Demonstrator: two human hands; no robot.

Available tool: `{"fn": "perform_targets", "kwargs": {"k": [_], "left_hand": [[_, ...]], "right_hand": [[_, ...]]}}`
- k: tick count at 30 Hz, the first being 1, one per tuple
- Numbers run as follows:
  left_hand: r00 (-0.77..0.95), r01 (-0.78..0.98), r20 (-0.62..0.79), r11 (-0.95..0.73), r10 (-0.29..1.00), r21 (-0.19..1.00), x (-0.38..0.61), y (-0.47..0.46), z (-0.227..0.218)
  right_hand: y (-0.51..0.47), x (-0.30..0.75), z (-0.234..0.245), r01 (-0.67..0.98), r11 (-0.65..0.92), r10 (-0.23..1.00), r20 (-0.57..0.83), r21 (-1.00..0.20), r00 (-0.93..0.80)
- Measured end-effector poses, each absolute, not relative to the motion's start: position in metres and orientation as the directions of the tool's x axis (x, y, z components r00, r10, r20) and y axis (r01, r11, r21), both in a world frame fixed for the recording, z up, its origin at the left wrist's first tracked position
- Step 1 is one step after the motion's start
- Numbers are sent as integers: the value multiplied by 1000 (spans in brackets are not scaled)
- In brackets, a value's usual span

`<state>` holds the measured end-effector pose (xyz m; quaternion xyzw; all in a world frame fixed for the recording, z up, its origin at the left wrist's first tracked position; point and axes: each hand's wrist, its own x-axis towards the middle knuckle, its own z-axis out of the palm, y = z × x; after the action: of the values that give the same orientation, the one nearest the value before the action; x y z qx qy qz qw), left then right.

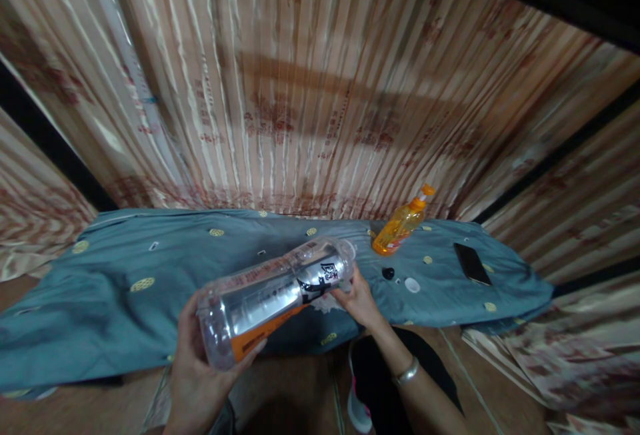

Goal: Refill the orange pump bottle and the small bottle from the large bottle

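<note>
1. I see one big clear plastic bottle (280,296) with a silver and orange label, up in the air between my two hands, above the blue-green cloth (175,308).
2. The long way of the bottle runs on a slant. Its fat bottom points down and left, toward me. Its thin neck points up and right, away from me.
3. My left hand (200,372) is curled round the fat bottom, fingers on one side and thumb on the other. It is the nearer hand to that end.
4. My right hand (357,298) is pinching up by the neck. It is the nearer hand to the top. Some of its fingers are hidden, so I can't tell just how they grip, or if there is a cap on.
5. Past my right hand, on the cloth, stands an orange soap bottle (399,230) with a pump top. It lies up and right of the neck, apart from it.
6. Near the soap bottle is a small black round thing (388,274). A black phone (472,263) lies farther right. My right hand is closer to all of these than my left.
</note>
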<state>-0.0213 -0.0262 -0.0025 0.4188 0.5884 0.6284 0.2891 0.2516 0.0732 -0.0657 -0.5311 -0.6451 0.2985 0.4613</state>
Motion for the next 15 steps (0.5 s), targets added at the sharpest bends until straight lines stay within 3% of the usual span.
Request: {"fn": "perform_targets", "kwargs": {"k": [15], "left_hand": [[-512, 89, 140, -110, 848, 990, -17, -27, 3]], "right_hand": [[72, 251, -63, 414, 257, 963, 270, -873, -27]]}}
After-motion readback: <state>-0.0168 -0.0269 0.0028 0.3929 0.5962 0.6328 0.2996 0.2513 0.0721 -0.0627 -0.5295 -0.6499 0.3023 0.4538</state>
